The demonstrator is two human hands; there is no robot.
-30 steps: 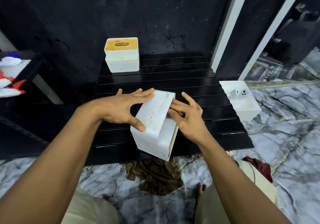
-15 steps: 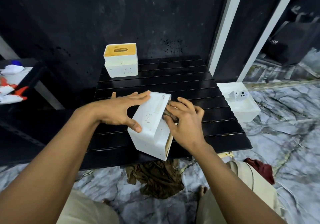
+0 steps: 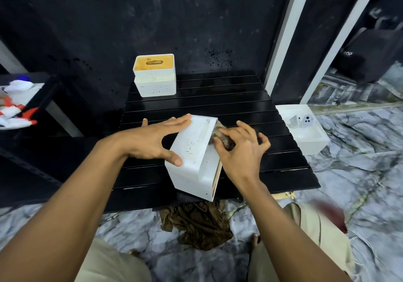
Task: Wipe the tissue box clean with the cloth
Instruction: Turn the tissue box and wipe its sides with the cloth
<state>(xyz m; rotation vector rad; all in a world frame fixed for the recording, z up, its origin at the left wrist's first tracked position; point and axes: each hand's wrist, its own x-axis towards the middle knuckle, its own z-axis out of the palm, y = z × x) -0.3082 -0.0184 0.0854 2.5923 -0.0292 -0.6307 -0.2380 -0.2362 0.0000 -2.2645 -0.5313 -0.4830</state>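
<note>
Tissue box tilted on surface, long axis running away from me; left hand spread, bracing it; right hand pinching cloth against its right face (nearer that hand).

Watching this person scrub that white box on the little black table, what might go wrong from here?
The tissue box lies tipped on its side, close to the near edge of the slatted table; a hard stroke could push it off onto the floor. Only the left hand steadies it, pressing flat, so it could slide. The right hand holds just a small wad of cloth, which could slip from the fingers.
</note>
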